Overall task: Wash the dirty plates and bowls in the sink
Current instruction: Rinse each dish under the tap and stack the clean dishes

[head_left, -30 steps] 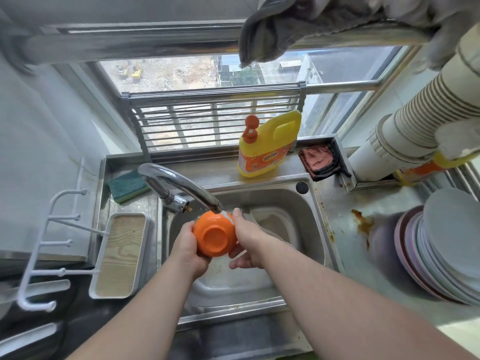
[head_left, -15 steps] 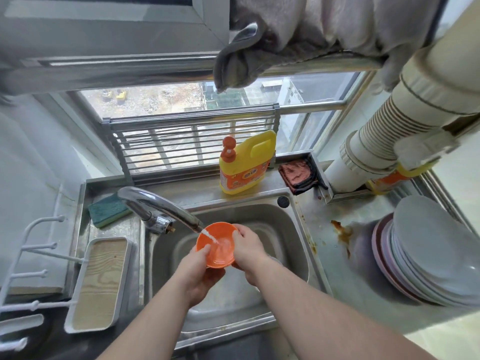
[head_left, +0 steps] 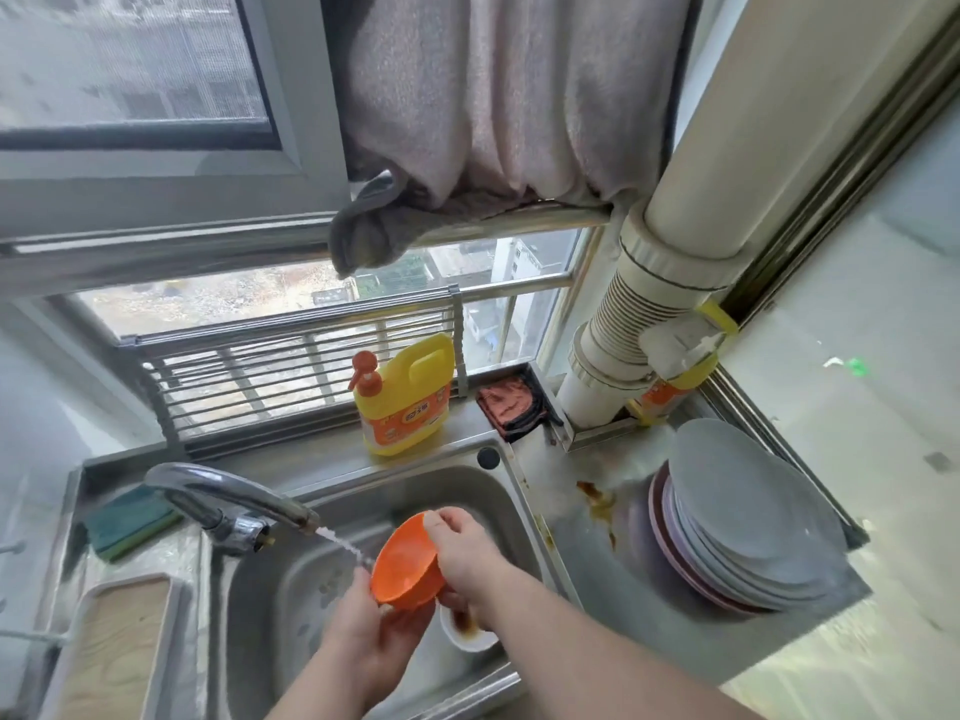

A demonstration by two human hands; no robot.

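Both hands hold a small orange bowl over the steel sink. My left hand grips its lower edge from beneath. My right hand holds the upper rim and the back. The bowl is tilted with its inside facing left, towards the tap. A thin stream of water runs from the spout to the bowl's edge. Below the bowl, a white dish with brown sauce lies in the sink, partly hidden by my right wrist.
A stack of grey and pink plates stands on the counter to the right, beside a brown stain. A yellow detergent bottle and a red cloth sit behind the sink. A green sponge and a wood-lined tray lie at the left.
The bowl was turned from bottom-up to inside facing the water, then tilted further left. The camera has tipped upwards, so more window and curtain show. The white dish has come into view.
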